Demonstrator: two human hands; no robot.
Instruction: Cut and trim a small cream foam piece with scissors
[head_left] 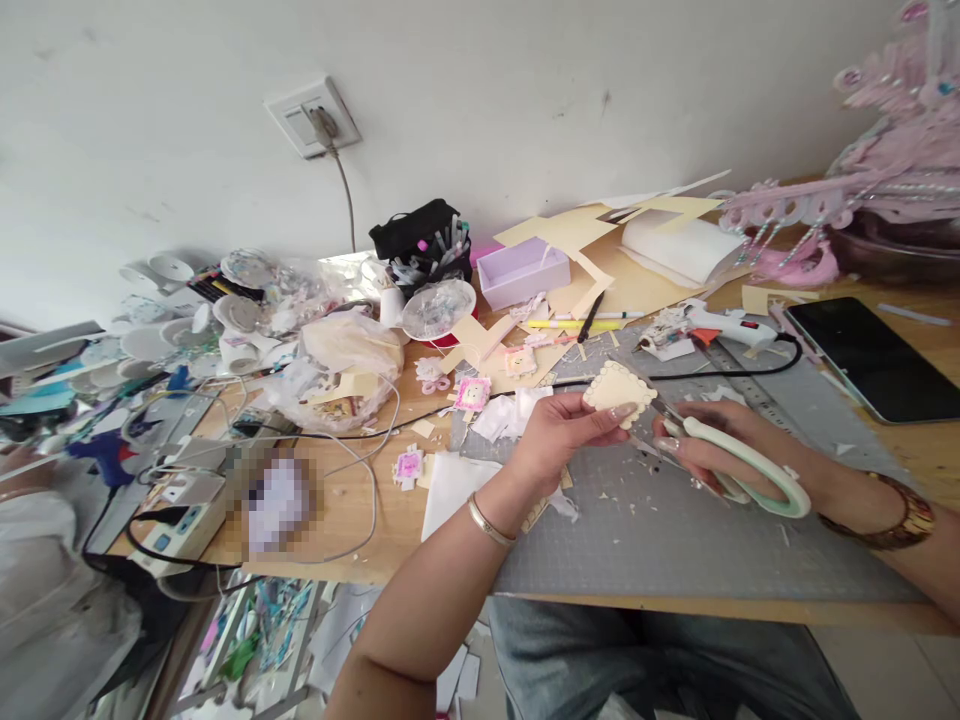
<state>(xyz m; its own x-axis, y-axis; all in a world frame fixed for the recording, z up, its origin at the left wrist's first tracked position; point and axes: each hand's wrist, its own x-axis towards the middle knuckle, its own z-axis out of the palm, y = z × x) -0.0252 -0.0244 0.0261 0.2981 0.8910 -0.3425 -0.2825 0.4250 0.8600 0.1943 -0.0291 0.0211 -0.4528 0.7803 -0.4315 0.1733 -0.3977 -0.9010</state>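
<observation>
Between thumb and fingers, my left hand (564, 432) pinches a cream cardboard piece (616, 388) with a scalloped, beaded-looking edge. My right hand (709, 435) grips a pair of scissors (750, 465) with pale, mint-white handles. The blades point left and meet the right edge of the cardboard piece; whether they are open or closed there I cannot tell. Both hands are above a grey cutting mat (637, 550) strewn with small scraps. Just left of my left hand lie white paper scraps (514, 412) and a small pink-bordered square (472, 393).
A black tablet or large phone (881, 358) lies at right, beside a white glue gun (731, 325) whose black cord crosses the mat. Behind are a lilac box (523, 273), cardboard sheets and a black pen case (420, 240). A power strip (180, 530) and another person's sleeve (37, 540) are at left.
</observation>
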